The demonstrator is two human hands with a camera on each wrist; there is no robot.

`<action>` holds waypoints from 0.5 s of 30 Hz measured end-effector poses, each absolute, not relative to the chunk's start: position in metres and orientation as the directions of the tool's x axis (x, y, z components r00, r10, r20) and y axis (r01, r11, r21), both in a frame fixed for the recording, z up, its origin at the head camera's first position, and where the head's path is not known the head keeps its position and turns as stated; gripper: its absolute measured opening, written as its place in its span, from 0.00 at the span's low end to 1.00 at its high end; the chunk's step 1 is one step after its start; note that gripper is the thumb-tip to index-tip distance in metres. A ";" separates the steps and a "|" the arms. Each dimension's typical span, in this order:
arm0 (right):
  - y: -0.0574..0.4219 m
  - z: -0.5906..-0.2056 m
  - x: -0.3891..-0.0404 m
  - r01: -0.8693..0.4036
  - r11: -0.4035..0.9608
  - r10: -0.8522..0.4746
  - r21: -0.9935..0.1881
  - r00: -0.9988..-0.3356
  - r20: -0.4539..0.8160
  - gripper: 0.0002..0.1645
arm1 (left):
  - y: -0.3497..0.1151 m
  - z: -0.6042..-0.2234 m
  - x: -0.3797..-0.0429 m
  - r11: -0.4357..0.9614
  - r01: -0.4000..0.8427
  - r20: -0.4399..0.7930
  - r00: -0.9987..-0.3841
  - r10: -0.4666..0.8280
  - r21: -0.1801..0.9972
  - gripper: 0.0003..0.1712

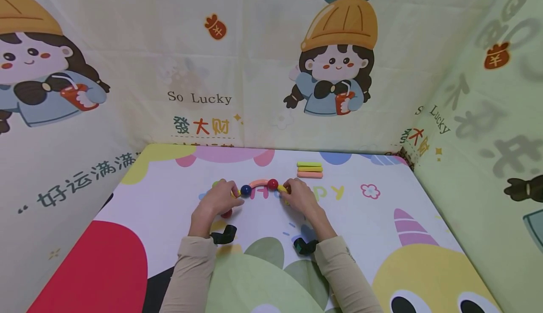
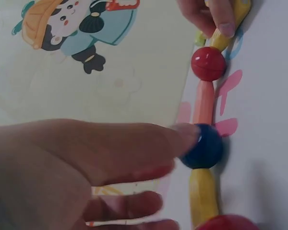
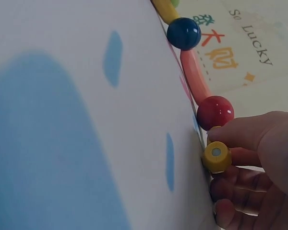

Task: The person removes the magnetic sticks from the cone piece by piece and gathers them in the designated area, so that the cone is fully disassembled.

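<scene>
A toy chain lies on the table: a blue ball (image 1: 246, 190), a curved pink rod (image 1: 259, 182) and a red ball (image 1: 273, 185). My right hand (image 1: 300, 196) pinches a short yellow rod (image 3: 217, 157) beside that red ball, thumb and index finger on it. A pale round disc shows on the rod's free end. My left hand (image 1: 219, 199) is over the chain's left part, its thumb overlapping the blue ball in the left wrist view and its other fingers spread apart. Below the blue ball there runs another yellow rod (image 2: 203, 194), leading to a second red ball (image 2: 228, 223).
Three straight rods, green, yellow and pink (image 1: 309, 175), lie side by side behind my right hand. Printed fabric walls (image 1: 263, 68) enclose the back and sides of the patterned table (image 1: 352, 218). Black straps (image 1: 225, 235) hang at both wrists.
</scene>
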State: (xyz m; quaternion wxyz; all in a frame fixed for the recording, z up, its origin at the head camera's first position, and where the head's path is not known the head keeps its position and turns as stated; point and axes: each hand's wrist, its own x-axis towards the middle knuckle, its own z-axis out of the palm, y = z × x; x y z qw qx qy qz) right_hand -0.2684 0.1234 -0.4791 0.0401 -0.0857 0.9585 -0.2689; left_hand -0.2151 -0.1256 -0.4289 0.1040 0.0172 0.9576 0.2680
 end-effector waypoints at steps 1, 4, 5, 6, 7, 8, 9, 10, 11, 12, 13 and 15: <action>0.123 -0.479 -0.269 -0.148 0.841 -0.189 -0.520 -0.982 -0.027 0.19 | -0.123 -0.429 -0.216 0.852 -0.014 -0.166 -0.982 0.087 0.523 0.16; 0.123 -0.479 -0.269 -0.157 0.844 -0.196 -0.514 -0.980 -0.021 0.19 | -0.114 -0.431 -0.218 0.840 0.025 -0.087 -0.992 0.086 0.543 0.15; 0.124 -0.479 -0.269 -0.159 0.844 -0.198 -0.512 -0.980 -0.021 0.19 | -0.110 -0.433 -0.219 0.837 0.044 -0.058 -0.994 0.090 0.546 0.15; 0.124 -0.479 -0.269 -0.162 0.842 -0.202 -0.514 -0.979 -0.021 0.19 | -0.106 -0.435 -0.220 0.833 0.062 -0.030 -0.995 0.094 0.550 0.15; 0.123 -0.479 -0.269 -0.168 0.840 -0.207 -0.515 -0.978 -0.019 0.19 | -0.102 -0.437 -0.221 0.832 0.080 -0.004 -0.995 0.098 0.550 0.15; 0.123 -0.479 -0.269 -0.176 0.838 -0.215 -0.517 -0.976 -0.018 0.19 | -0.099 -0.440 -0.222 0.830 0.098 0.022 -0.994 0.103 0.550 0.15; 0.123 -0.479 -0.269 -0.184 0.835 -0.224 -0.518 -0.974 -0.016 0.19 | -0.094 -0.443 -0.223 0.827 0.117 0.049 -0.993 0.108 0.550 0.15; 0.123 -0.480 -0.269 -0.192 0.831 -0.234 -0.522 -0.972 -0.014 0.19 | -0.090 -0.446 -0.224 0.825 0.135 0.075 -0.991 0.112 0.549 0.15; 0.123 -0.480 -0.269 -0.201 0.828 -0.244 -0.524 -0.970 -0.014 0.19 | -0.086 -0.448 -0.224 0.826 0.150 0.098 -0.989 0.115 0.543 0.16; 0.123 -0.480 -0.269 -0.210 0.823 -0.255 -0.527 -0.967 -0.013 0.19 | -0.083 -0.450 -0.225 0.825 0.160 0.115 -0.987 0.116 0.542 0.16; 0.123 -0.480 -0.269 -0.220 0.819 -0.268 -0.530 -0.963 -0.013 0.19 | -0.079 -0.452 -0.225 0.825 0.165 0.128 -0.985 0.114 0.541 0.16; 0.122 -0.480 -0.269 -0.237 0.812 -0.287 -0.533 -0.958 -0.013 0.19 | -0.072 -0.456 -0.226 0.821 0.181 0.155 -0.981 0.115 0.542 0.16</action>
